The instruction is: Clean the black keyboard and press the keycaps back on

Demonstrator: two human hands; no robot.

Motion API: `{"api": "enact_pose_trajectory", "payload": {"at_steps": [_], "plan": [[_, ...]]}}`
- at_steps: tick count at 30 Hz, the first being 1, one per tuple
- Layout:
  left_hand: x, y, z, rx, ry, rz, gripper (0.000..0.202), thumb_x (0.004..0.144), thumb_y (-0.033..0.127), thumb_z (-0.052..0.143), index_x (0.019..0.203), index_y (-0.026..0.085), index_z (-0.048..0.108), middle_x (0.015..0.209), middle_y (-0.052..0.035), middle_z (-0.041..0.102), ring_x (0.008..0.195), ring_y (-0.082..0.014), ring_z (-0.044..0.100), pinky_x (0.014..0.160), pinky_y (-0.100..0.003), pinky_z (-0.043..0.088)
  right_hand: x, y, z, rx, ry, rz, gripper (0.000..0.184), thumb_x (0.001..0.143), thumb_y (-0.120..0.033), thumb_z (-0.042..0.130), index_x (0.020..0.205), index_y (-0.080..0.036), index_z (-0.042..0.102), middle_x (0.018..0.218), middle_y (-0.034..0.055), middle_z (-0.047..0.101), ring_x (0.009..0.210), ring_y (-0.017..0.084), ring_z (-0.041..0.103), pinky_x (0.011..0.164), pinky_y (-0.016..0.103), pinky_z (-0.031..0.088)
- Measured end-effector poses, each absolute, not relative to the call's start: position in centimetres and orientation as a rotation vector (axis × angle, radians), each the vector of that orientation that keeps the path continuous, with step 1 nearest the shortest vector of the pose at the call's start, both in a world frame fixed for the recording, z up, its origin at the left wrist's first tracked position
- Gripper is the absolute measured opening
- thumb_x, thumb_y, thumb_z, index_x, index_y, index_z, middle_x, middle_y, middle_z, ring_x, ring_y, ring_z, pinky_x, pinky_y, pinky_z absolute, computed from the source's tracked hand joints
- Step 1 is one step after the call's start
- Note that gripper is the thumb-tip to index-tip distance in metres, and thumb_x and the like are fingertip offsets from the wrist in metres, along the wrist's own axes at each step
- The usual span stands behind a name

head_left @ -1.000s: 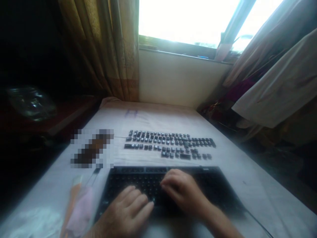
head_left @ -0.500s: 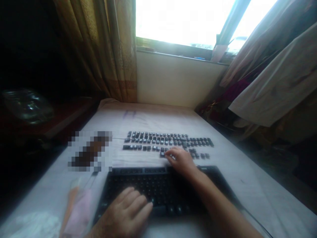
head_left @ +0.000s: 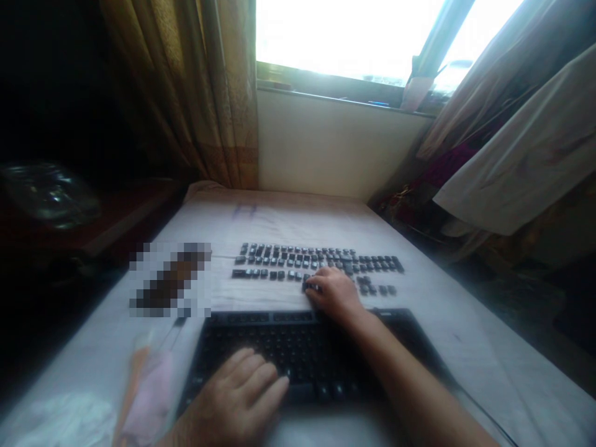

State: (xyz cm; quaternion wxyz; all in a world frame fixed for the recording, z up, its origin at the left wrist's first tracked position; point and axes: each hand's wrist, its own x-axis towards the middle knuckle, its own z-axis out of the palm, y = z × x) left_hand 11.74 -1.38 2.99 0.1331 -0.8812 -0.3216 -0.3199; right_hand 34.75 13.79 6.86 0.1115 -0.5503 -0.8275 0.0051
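A black keyboard [head_left: 302, 316] lies in front of me, many of its key positions looking bare. My left hand [head_left: 237, 391] rests on its lower left part, fingers loosely bent and holding nothing that I can see. Beyond the keyboard, loose black keycaps [head_left: 279, 262] are laid out in rows on the cloth. Over the nearest row reaches my right hand [head_left: 336, 292]. Its fingertips are closed together at a dark keycap [head_left: 306, 281], and the hand covers part of that row. Blur hides the exact grip.
A light cloth [head_left: 205, 217] covers the surface. On the left are a pixelated object [head_left: 172, 279], an orange-handled brush [head_left: 135, 372], a pink piece [head_left: 151, 391] and crumpled clear plastic [head_left: 65, 422]. The keyboard's cable [head_left: 488, 416] runs off to the lower right.
My right hand has shifted slightly left, and its fingers have come down over the keycap in the nearest row. The left hand stays on the keyboard.
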Motion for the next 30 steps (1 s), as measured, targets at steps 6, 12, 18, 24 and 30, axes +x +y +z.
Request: {"api": "enact_pose_trajectory", "payload": {"at_steps": [6,12,18,24,30], "plan": [[11.9,-1.5,3.4,-2.599,-0.948,-0.914,0.024,0.097,0.016,0.05,0.111,0.019,0.069,0.101,-0.0042,0.069,0.096,-0.0189,0.064,0.099,-0.039,0.051,34.6,13.8,6.9,-1.59,-2.436,0.023,0.016,0.087,-0.024,0.069,0.1,-0.023,0.08,0.106,0.0097,0.073,0.1,0.026,0.064,0.088,0.036,0.048],[12.0,-1.4,3.4,-2.619,-0.944,-0.913,0.024,0.097,0.015,0.049,0.112,0.018,0.068,0.101,-0.0051,0.069,0.095,-0.02,0.063,0.097,-0.041,0.051,34.6,12.7,7.6,-1.546,-2.401,0.06,0.015,0.088,-0.021,0.068,0.099,-0.02,0.078,0.106,0.0108,0.072,0.101,0.027,0.064,0.089,0.038,0.049],[11.7,-1.4,3.4,-2.631,-0.931,-0.884,0.023,0.098,0.016,0.05,0.113,0.017,0.067,0.103,-0.0048,0.068,0.098,-0.0202,0.062,0.098,-0.041,0.049,35.5,8.3,8.3,-1.385,-2.422,0.186,0.014,0.085,-0.017,0.071,0.098,-0.021,0.075,0.102,0.0066,0.073,0.097,0.023,0.066,0.087,0.034,0.052],[11.8,-1.2,3.4,-2.625,-0.906,-0.873,0.024,0.101,0.02,0.047,0.113,0.018,0.068,0.102,-0.0044,0.068,0.099,-0.0199,0.06,0.1,-0.039,0.045,36.4,4.1,7.5,-1.086,-2.446,0.484,0.013,0.082,-0.014,0.072,0.094,-0.019,0.074,0.095,0.0059,0.074,0.087,0.02,0.068,0.078,0.031,0.054],[11.8,-1.7,3.3,-2.608,-0.93,-0.857,0.023,0.101,0.018,0.049,0.114,0.019,0.068,0.108,-0.0032,0.068,0.105,-0.0192,0.059,0.108,-0.039,0.039,35.9,3.0,7.4,-1.14,-2.483,0.539,0.016,0.078,-0.013,0.075,0.092,-0.02,0.076,0.093,0.0051,0.074,0.086,0.021,0.068,0.076,0.032,0.053]]}}
